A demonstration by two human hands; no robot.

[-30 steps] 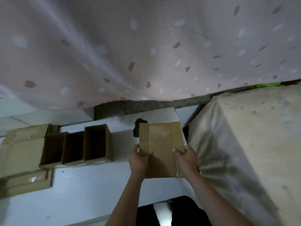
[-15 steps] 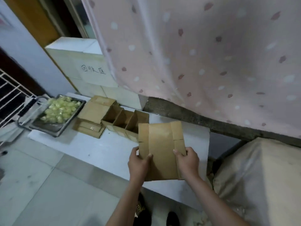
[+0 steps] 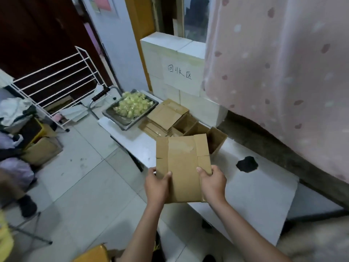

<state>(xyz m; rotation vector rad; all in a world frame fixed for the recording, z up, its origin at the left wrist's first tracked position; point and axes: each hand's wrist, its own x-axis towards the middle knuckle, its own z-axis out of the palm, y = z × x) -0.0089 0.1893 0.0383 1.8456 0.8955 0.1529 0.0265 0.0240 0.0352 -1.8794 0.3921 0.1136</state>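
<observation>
I hold a flattened brown cardboard box (image 3: 183,167) upright in front of me, above the near edge of a low white table (image 3: 264,188). My left hand (image 3: 156,186) grips its lower left edge, thumb on the front face. My right hand (image 3: 212,183) grips its lower right edge, thumb across the side flap. Behind the flat box, three opened cardboard boxes (image 3: 200,130) stand in a row on the table. A stack of flat cardboard (image 3: 164,117) lies beside them.
A metal tray (image 3: 130,109) of yellow-green pieces sits at the table's far left end. A black patch (image 3: 246,164) marks the tabletop. A pink patterned curtain (image 3: 279,72) hangs on the right. A white rack (image 3: 56,80), bags and a cardboard box (image 3: 40,148) stand on the tiled floor at left.
My head has turned left and pulled back, bringing the tray, rack and floor into view. Both hands keep the same grip on the flat box.
</observation>
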